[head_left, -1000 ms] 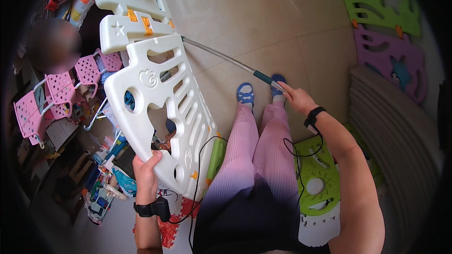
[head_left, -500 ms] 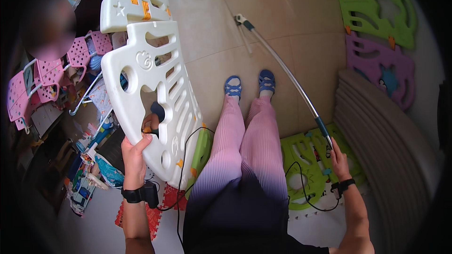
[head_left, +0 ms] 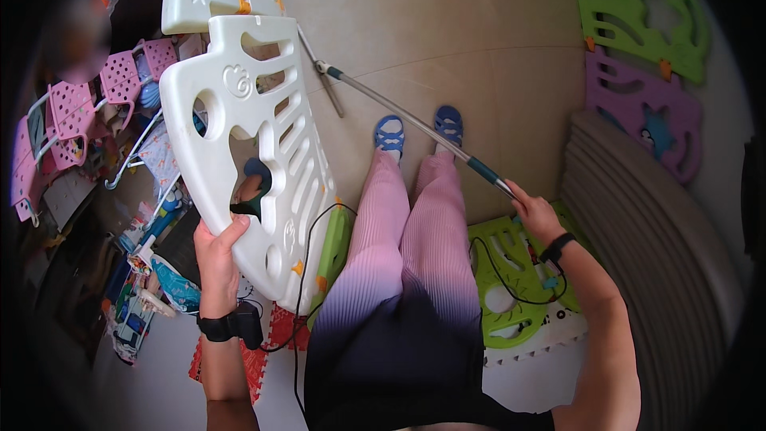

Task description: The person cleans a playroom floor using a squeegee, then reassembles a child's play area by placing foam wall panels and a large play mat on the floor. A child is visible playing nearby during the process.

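Note:
My left hand (head_left: 218, 259) is closed on the rim of a white plastic play-fence panel (head_left: 263, 251), its thumb on top. The panel has slots and round cut-outs and stands to my left. In my right hand (head_left: 535, 211) is the end of a long-handled floor wiper (head_left: 399, 112), a silver pole with teal sections. From there the pole slants up and left. Its thin bar head (head_left: 331, 92) lies on the tiled floor, one end touching or close beside the fence's base. Both wrists wear black bands with cables.
Pink perforated chairs (head_left: 120, 76) and mixed household items crowd the area beyond the fence. Green (head_left: 638, 16) and purple (head_left: 638, 112) panels line the right wall. A folded grey mat (head_left: 638, 255) leans there. Green panels (head_left: 507, 271) lie near my right leg. Part of another person shows through the fence.
My right hand has moved left and up with the wiper. Its head has swung left across the floor to the fence. The left hand keeps its hold on the panel.

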Demonstrator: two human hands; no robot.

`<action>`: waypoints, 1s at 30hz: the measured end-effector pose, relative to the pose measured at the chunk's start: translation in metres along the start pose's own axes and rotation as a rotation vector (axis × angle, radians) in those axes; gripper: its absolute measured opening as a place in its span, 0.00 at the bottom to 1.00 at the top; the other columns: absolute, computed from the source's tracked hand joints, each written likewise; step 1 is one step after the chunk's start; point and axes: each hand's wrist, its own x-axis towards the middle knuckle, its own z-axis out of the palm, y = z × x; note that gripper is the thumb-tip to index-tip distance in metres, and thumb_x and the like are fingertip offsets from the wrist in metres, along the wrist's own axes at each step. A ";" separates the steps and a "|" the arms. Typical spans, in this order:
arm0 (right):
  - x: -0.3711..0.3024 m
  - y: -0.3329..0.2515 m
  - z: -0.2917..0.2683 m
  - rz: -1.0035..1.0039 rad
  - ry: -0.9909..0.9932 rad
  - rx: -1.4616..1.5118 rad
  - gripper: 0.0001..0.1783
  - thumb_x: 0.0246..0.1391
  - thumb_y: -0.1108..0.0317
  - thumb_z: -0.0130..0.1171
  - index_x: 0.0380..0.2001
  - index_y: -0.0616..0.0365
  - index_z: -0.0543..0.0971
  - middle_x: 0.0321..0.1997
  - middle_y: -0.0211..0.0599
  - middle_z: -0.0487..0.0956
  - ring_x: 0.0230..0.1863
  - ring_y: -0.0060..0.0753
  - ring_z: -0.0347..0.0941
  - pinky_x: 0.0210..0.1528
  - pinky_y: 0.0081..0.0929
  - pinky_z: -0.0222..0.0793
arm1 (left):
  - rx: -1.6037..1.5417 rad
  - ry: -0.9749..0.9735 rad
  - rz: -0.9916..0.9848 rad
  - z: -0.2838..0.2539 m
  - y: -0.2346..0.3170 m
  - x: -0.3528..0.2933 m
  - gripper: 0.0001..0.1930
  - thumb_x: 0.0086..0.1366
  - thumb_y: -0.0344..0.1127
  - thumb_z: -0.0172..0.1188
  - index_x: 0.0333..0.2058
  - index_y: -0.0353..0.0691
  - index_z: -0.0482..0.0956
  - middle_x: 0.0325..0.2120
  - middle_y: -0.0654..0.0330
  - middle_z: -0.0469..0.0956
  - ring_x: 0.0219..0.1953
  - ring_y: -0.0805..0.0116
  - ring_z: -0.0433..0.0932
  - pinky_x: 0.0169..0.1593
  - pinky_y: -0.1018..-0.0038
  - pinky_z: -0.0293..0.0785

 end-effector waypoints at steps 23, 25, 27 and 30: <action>-0.136 0.030 -0.012 0.198 0.062 0.052 0.29 0.62 0.65 0.50 0.66 0.33 0.63 0.26 0.52 0.77 0.28 0.58 0.74 0.31 0.48 0.68 | -0.032 -0.034 -0.031 0.003 0.008 -0.003 0.12 0.54 0.27 0.67 0.35 0.37 0.74 0.30 0.62 0.77 0.33 0.74 0.76 0.43 0.76 0.71; -0.121 0.029 -0.007 0.186 0.028 0.023 0.30 0.61 0.65 0.51 0.66 0.32 0.63 0.25 0.51 0.77 0.27 0.56 0.74 0.31 0.48 0.68 | -0.027 -0.027 -0.031 0.004 0.009 -0.005 0.11 0.54 0.28 0.67 0.35 0.38 0.74 0.30 0.62 0.77 0.33 0.73 0.76 0.43 0.76 0.71; -0.086 0.005 -0.007 0.171 -0.021 -0.022 0.30 0.61 0.64 0.52 0.66 0.31 0.62 0.24 0.49 0.77 0.26 0.55 0.75 0.30 0.48 0.69 | -0.022 -0.026 -0.029 0.005 0.011 -0.004 0.11 0.54 0.28 0.67 0.34 0.38 0.74 0.30 0.62 0.77 0.33 0.73 0.76 0.44 0.76 0.71; -0.044 0.004 0.025 0.033 0.062 -0.096 0.32 0.60 0.62 0.53 0.66 0.29 0.60 0.23 0.47 0.78 0.26 0.55 0.75 0.31 0.50 0.71 | -0.015 -0.028 -0.032 0.005 0.009 -0.003 0.12 0.54 0.28 0.67 0.36 0.37 0.74 0.30 0.63 0.77 0.34 0.74 0.75 0.44 0.76 0.71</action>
